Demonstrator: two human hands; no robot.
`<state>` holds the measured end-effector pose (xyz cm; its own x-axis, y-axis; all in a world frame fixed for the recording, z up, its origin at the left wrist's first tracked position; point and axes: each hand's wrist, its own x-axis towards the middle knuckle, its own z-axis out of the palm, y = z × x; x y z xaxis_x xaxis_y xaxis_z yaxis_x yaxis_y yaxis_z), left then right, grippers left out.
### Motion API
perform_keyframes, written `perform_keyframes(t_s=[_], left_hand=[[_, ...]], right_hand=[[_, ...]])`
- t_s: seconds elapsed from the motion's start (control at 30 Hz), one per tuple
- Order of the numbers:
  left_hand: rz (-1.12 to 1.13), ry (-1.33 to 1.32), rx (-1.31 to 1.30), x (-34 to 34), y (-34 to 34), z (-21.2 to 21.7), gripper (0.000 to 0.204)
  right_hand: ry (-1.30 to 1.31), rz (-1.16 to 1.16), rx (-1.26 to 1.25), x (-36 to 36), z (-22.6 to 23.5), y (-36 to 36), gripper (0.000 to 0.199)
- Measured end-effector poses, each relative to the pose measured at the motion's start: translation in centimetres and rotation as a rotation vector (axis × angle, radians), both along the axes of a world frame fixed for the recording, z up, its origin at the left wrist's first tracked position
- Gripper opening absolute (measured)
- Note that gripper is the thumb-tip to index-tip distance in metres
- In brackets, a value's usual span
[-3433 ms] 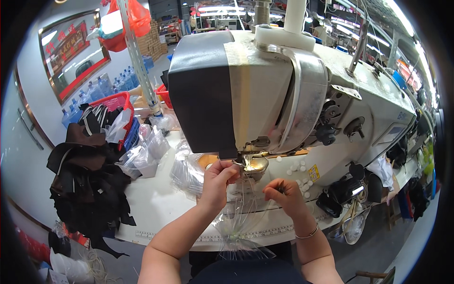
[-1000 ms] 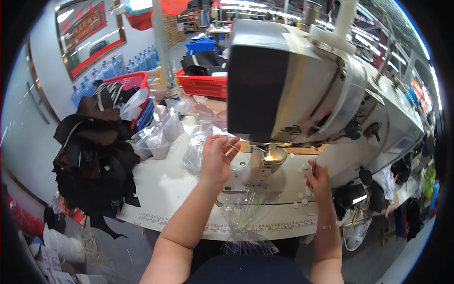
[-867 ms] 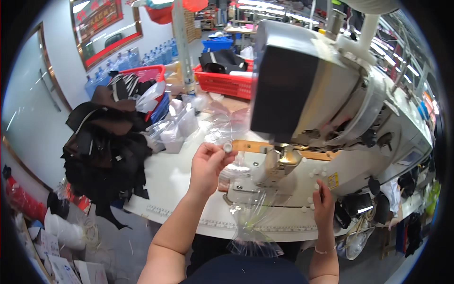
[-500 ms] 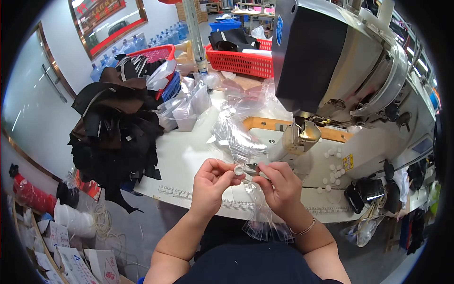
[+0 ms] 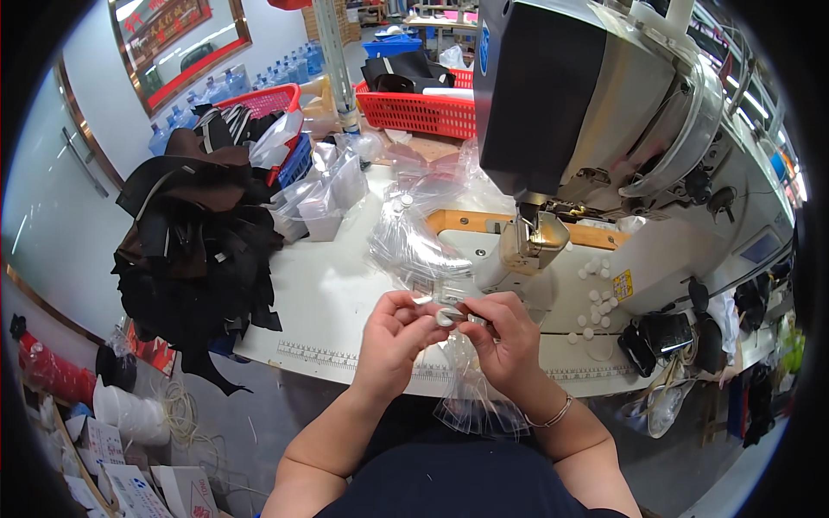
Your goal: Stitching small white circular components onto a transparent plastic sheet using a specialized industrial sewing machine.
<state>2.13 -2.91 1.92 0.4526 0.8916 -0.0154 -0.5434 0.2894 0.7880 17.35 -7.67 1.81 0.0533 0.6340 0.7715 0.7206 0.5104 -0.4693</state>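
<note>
My left hand (image 5: 390,338) pinches a small white round disc (image 5: 445,319) just above the front edge of the machine table. Closed fingers of my right hand (image 5: 508,335) hold a small metal tool that looks like thread snips (image 5: 458,315), its blades against the disc. Fingers hide most of the tool. Below the hands a fan of clear plastic strips (image 5: 479,404) hangs over the table edge. Beyond the hands, a heap of clear plastic pieces (image 5: 414,242) lies on the white table. The sewing machine post (image 5: 522,250) stands past my right hand.
The dark machine head (image 5: 540,95) rises at the right. Several loose white discs (image 5: 596,298) lie beside the post. A pile of black fabric pieces (image 5: 194,250) covers the table's left end. Red baskets (image 5: 423,112) stand behind. A ruler strip (image 5: 319,355) runs along the front edge.
The snips have moved onto the white disc, which has turned in my left fingers. The whole view has shifted slightly, so the surroundings sit further left.
</note>
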Motion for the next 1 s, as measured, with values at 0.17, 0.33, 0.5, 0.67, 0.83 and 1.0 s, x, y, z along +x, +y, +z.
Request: perform_keyframes(t_s=[0.17, 0.33, 0.5, 0.67, 0.83, 1.0], left_hand=[[-0.095, 0.140, 0.131, 0.9, 0.3, -1.8, 0.038], [0.358, 0.580, 1.475, -0.7, 0.6, -0.4, 0.030], [0.218, 0.769, 1.811, -0.5, 0.3, -1.9, 0.015], [0.428, 0.489, 2.042, -1.3, -0.4, -1.2, 0.018], [0.459, 0.505, 1.991, -1.3, -0.1, -1.4, 0.026], [0.468, 0.478, 1.934, -0.9, -0.1, -1.4, 0.026]], right_hand=[[0.587, 0.091, 0.095, 0.8, -0.6, -1.3, 0.014], [0.526, -0.024, 0.547, 2.9, 3.6, -5.9, 0.043], [0.373, 0.125, 0.592, 2.2, 4.1, -6.8, 0.049], [-0.003, 0.103, -0.068, 2.3, 5.5, -6.9, 0.031], [-0.036, 0.049, -0.227, 2.3, 2.2, -5.9, 0.028], [-0.079, 0.036, -0.229, 1.9, 1.5, -5.5, 0.026]])
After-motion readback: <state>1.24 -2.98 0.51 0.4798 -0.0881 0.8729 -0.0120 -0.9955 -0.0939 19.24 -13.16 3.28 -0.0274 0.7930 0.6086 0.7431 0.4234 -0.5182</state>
